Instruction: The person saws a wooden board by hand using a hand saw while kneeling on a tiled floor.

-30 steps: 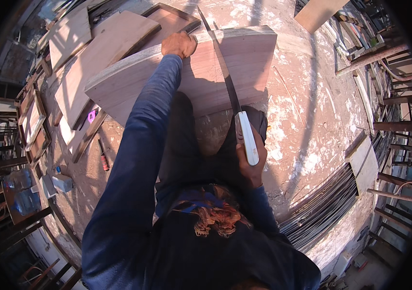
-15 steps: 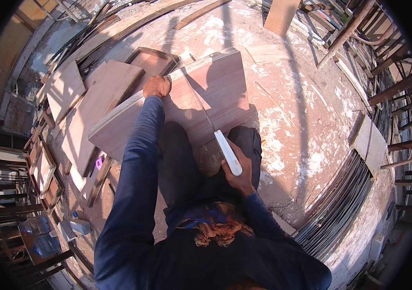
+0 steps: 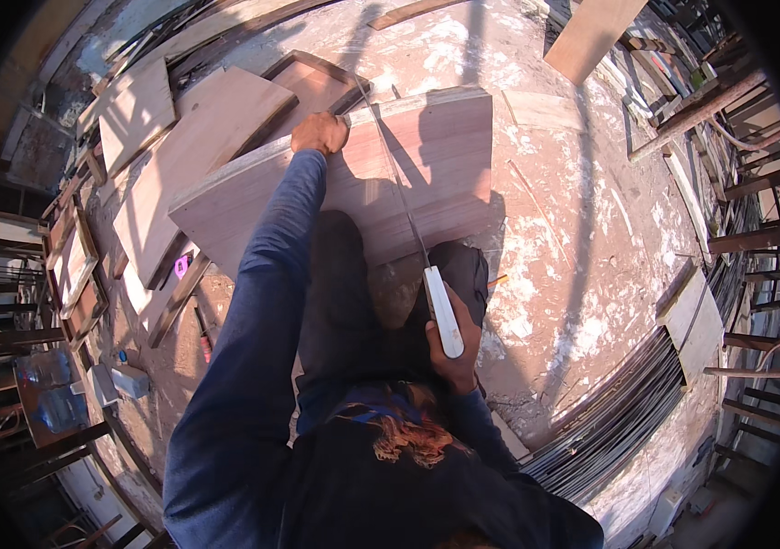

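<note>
A box-like wooden panel (image 3: 454, 174) leans tilted across my knees, its long upper edge facing away from me. My left hand (image 3: 320, 134) is closed over that edge, gripping the panel left of the saw. In my right hand (image 3: 457, 348), near my right knee, is the white handle of a handsaw (image 3: 443, 311). The saw's thin blade runs up and away over the panel's face and crosses the upper edge just right of my left hand. Whether its teeth sit inside a cut is too small to tell.
Several wooden boards (image 3: 198, 156) lie on the left, with a purple object (image 3: 181, 265) and a red-handled tool (image 3: 204, 343) nearby. Plastic bottles (image 3: 52, 393) stand at lower left. A bundle of thin rods (image 3: 609, 430) lies right; a plank (image 3: 596, 37) is at far right.
My right hand has drawn the saw back toward me along the panel. The left hand keeps its grip on the edge. The whole view has shifted slightly.
</note>
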`<act>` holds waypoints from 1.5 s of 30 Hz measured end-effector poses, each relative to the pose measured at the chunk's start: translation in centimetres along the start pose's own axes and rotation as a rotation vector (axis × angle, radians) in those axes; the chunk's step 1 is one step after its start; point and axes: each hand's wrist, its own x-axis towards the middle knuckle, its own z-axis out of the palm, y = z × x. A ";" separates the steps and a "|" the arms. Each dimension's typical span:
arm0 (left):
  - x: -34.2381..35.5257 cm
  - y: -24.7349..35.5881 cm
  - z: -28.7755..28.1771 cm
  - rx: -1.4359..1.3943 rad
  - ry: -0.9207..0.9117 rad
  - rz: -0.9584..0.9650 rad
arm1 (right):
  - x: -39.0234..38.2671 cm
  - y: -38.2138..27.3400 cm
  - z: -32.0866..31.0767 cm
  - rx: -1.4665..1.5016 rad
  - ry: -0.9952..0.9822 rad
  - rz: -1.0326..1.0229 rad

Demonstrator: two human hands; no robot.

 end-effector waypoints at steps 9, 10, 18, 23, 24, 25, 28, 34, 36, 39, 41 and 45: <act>-0.4 1.7 -0.1 -0.007 0.099 0.084 | 16.5 1.7 5.5 0.055 0.063 -0.137; -0.4 1.1 -0.6 -0.003 0.094 0.068 | 15.8 1.6 6.0 0.061 0.050 -0.131; 0.0 1.0 -0.3 -0.004 -0.015 0.019 | -3.0 -1.2 -2.3 -0.048 -0.024 0.041; -1.5 3.2 -1.5 -0.035 -0.014 0.025 | 16.6 1.0 6.0 0.032 0.079 -0.142; -1.6 2.4 -1.4 -0.035 -0.018 0.038 | 16.8 1.7 6.7 0.059 0.084 -0.175; -1.4 1.6 -1.1 -0.033 0.037 0.030 | 16.8 2.0 7.1 0.078 0.085 -0.206; -1.2 0.5 -0.9 -0.028 -0.050 0.010 | 6.5 0.7 3.2 0.013 0.004 -0.002; 0.0 1.4 -1.2 -0.027 -0.034 -0.008 | -1.7 0.0 -1.1 -0.002 0.015 -0.028; -1.3 1.8 0.9 -0.045 -0.075 -0.008 | 7.7 0.9 2.0 0.006 0.000 -0.040; -0.9 1.7 -1.0 -0.025 -0.008 0.049 | 15.4 2.4 6.5 0.069 0.056 -0.148; -0.5 1.5 -1.5 -0.038 -0.019 0.059 | 14.5 1.5 6.4 0.056 0.027 -0.180; -0.7 0.3 -0.9 -0.027 -0.036 0.013 | -1.1 0.2 0.4 -0.016 0.009 0.003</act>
